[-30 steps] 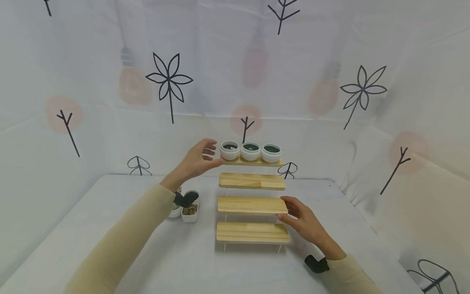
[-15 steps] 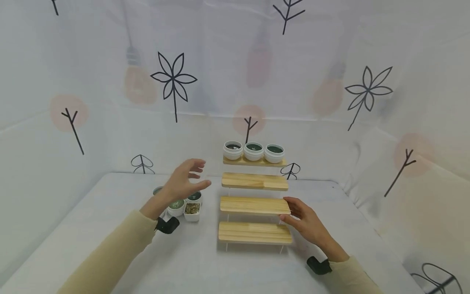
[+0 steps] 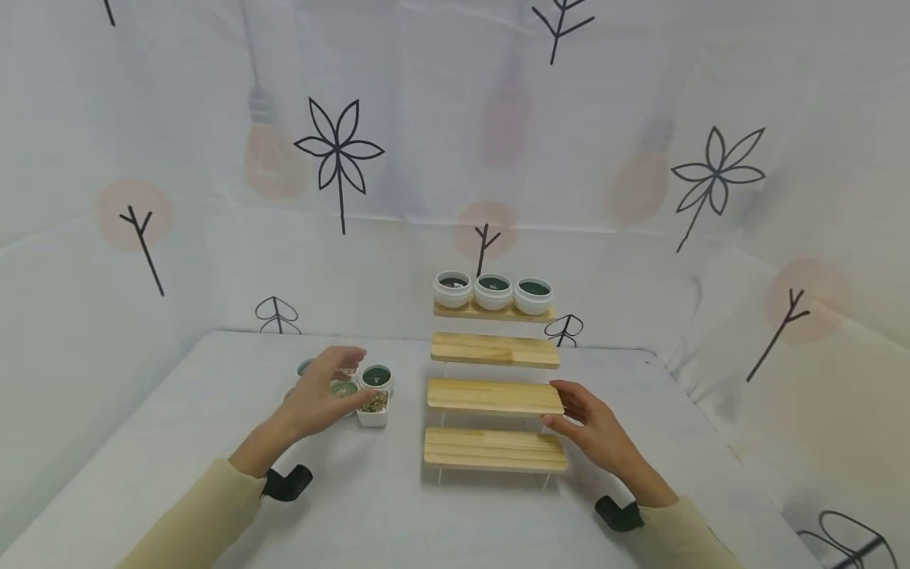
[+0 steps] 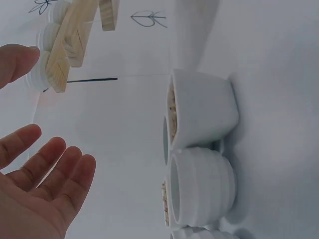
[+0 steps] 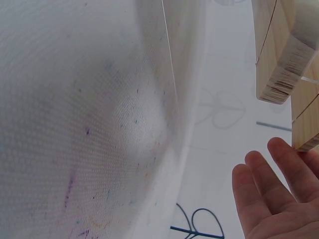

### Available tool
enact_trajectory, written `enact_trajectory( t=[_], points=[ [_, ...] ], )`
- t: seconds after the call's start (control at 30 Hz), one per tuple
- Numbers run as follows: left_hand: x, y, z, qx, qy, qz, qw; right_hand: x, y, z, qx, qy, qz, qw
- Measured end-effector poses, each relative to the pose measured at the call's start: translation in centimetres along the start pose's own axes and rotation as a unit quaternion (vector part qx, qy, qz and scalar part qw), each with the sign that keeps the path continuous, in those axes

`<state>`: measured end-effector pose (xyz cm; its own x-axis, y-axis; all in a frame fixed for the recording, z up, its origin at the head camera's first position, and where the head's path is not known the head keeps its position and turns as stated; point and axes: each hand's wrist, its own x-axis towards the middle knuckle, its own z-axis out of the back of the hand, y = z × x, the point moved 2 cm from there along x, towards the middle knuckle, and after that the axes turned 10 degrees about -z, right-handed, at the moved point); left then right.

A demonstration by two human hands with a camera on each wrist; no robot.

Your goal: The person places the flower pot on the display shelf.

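Observation:
In the head view my left hand [image 3: 316,395] hovers over a cluster of small white pots on the left, thumb and fingers spread apart and holding nothing. A square pot with gravel [image 3: 372,420] and a round pot with a dark green inside [image 3: 377,378] show beside it; the hand partly hides others. The left wrist view shows the square pot [image 4: 204,109] and a ribbed round pot [image 4: 204,186] apart from the fingers. My right hand [image 3: 597,427] pinches the right end of the third shelf down [image 3: 490,397] on a tiered wooden stand, thumb in front.
Three round white pots [image 3: 493,296] stand in a row on the top shelf [image 3: 494,314]. Below are a bare second shelf [image 3: 494,349] and a bare lowest shelf [image 3: 494,449]. White cloth covers the table [image 3: 426,525], and a printed curtain [image 3: 419,142] hangs behind.
My left hand has come away from the left pot on the top shelf, moving down and left to the pot cluster. The right hand stays at the stand.

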<state>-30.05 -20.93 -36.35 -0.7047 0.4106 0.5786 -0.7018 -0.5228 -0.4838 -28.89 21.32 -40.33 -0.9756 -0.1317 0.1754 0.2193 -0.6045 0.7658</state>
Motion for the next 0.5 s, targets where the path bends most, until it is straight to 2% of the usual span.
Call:
enact_trajectory(
  t=[0.17, 0.5],
  points=[
    [-1.4, 0.8, 0.7, 0.021, -0.010, -0.005, 0.9997, 0.0, 0.0, 0.0, 0.003, 0.002, 0.004, 1.0000],
    [-3.6, 3.1, 2.1, 0.074, -0.022, 0.029, 0.9966, 0.0, 0.0, -0.1, 0.000, 0.000, 0.009, 1.0000]
  ],
)
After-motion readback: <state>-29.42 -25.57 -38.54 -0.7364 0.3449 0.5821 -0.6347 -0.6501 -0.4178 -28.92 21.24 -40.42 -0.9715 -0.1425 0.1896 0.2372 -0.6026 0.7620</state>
